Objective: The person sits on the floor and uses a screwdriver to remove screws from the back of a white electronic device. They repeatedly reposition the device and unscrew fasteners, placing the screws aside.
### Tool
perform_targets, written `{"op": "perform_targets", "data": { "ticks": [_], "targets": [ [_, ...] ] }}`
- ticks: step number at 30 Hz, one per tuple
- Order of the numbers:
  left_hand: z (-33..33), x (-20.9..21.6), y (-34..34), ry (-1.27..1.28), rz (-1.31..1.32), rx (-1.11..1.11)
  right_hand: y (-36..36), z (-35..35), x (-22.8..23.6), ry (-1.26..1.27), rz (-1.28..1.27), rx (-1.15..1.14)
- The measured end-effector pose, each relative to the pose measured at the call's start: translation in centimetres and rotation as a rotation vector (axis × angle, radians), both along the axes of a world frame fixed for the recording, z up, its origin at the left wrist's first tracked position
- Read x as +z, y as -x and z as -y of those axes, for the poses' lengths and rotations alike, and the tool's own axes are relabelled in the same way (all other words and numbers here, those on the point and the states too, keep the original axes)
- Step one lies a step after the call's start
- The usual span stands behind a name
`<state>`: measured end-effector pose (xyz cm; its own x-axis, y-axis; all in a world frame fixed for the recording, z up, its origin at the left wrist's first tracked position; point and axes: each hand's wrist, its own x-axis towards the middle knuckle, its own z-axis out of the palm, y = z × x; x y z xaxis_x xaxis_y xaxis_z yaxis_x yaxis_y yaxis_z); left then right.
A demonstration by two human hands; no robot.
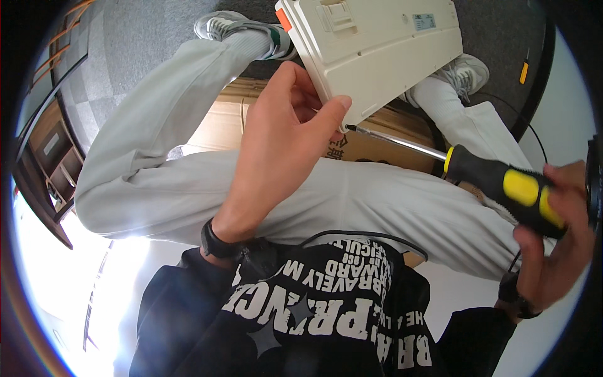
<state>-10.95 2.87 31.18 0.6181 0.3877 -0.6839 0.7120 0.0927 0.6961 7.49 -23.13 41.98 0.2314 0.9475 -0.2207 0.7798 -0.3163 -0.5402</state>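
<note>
Currently the cream keyboard (377, 47) is held underside-up above the lap, its lower corner pinched by the left hand (282, 132), fingers closed on the edge. The screwdriver (490, 179) handle is wrapped fully by the right hand (556, 242), its tip set at that corner. Likely light, rigid plastic, somewhat slick; best gripped along the edge, not the flip-out foot.

One cream keyboard (377, 44), underside up, at 12 o'clock. One screwdriver (502, 182), black-yellow handle, at 3 o'clock. Two hands: left hand (282, 138) centre, right hand (559, 239) at 4 o'clock. Two sneakers (232, 25). One cardboard box (220, 125). Two wristbands (217, 242).
</note>
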Motion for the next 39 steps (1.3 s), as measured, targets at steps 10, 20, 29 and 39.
{"op": "perform_targets", "data": {
  "ticks": [10, 20, 29, 39],
  "targets": [
    [-0.1, -0.3, 0.2, 0.002, 0.022, 0.009, 1.4, 0.4, -0.8, -0.086, -0.374, -0.198],
    [-0.1, -0.3, 0.5, -0.011, 0.011, 0.003, 1.7, 0.1, -1.8, -0.146, -0.318, -0.213],
    [-0.1, 0.1, 0.4, 0.01, -0.008, 0.011, 0.7, -0.1, -0.6, -0.054, -0.274, -0.039],
    [0.1, 0.1, 0.1, 0.033, 0.028, 0.04, -0.2, 0.2, -1.1, -0.302, -0.298, 0.088]
  ]
}}
